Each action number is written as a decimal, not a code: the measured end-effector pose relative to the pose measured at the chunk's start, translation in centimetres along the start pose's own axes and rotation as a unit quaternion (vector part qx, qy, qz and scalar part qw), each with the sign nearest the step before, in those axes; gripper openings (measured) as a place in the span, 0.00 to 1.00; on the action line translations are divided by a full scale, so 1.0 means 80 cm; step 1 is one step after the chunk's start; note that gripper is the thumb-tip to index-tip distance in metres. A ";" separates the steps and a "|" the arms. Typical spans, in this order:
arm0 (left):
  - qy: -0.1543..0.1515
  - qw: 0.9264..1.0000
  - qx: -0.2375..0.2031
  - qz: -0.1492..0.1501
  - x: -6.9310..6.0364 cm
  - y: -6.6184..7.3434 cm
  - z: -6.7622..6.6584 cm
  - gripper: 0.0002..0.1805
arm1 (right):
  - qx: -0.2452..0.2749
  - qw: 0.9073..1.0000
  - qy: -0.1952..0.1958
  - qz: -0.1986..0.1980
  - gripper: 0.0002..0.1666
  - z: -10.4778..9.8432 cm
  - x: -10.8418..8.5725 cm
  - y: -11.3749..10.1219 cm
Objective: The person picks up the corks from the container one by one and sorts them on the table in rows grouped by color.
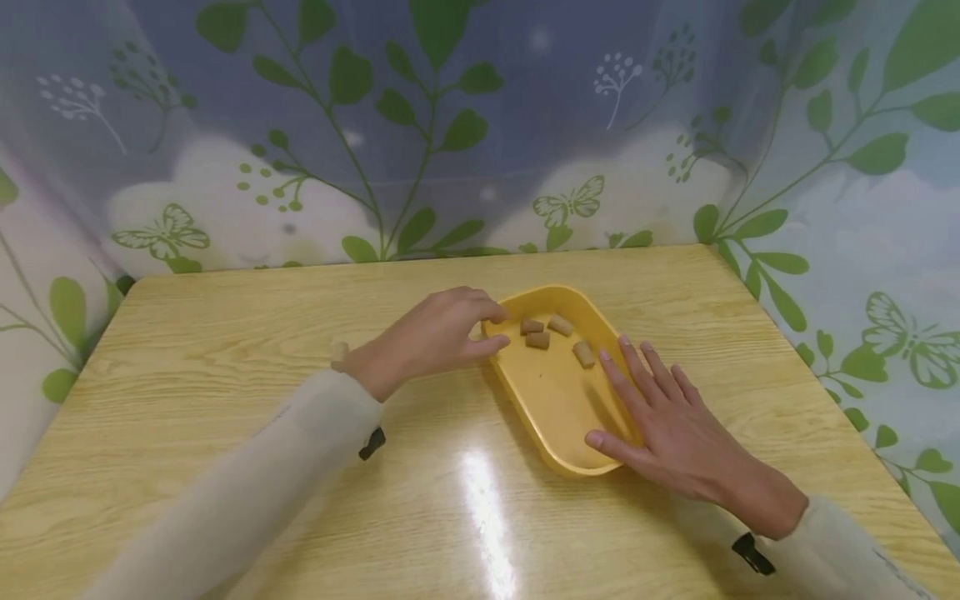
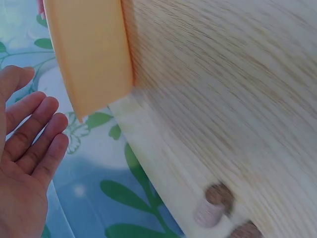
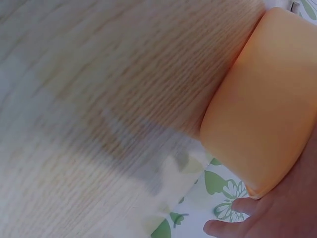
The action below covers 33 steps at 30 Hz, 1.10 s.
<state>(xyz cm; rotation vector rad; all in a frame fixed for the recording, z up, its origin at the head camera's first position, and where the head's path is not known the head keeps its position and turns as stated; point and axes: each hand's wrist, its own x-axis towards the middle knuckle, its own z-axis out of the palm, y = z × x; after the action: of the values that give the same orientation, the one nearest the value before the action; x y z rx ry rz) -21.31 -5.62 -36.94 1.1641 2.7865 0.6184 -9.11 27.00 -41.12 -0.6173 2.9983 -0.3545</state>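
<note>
A yellow plastic tray [image 1: 536, 421] stands on the table, right of its middle. Several brown corks [image 1: 537, 340] lie inside, mostly toward its far end. My left hand [image 1: 442, 329] is at the tray's far left rim, thumb and fingers apart and loosely bent; the left wrist view shows nothing in its palm. Straight, spread fingers of my right hand [image 1: 671, 429] rest along the tray's right rim, with the thumb reaching over the near end. Whether the left fingertips touch the rim, I cannot tell.
More corks [image 2: 218, 193] are on the wooden table [image 1: 247, 333], in the left wrist view; in the head view one is partly hidden behind my left wrist. Leaf-patterned cloth [image 1: 480, 167] rises behind the table and at both sides.
</note>
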 end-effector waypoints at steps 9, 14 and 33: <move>-0.014 1.000 -0.007 0.019 0.029 0.016 0.016 0.19 | 0.002 1.000 -0.007 0.002 0.59 -0.003 0.003 -0.004; -0.015 0.999 -0.012 0.036 0.045 0.026 0.027 0.19 | 0.001 1.000 -0.004 0.003 0.61 -0.003 0.002 -0.003; -0.061 0.998 0.033 0.010 0.083 0.054 0.058 0.26 | 0.001 1.000 -0.002 0.016 0.65 -0.006 -0.002 -0.002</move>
<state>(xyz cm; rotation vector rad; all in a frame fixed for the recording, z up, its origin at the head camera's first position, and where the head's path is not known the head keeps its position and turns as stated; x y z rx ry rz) -22.22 3.32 -38.85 1.2006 2.7144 0.4449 -8.96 27.04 -40.59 -0.5671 2.9991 -0.3536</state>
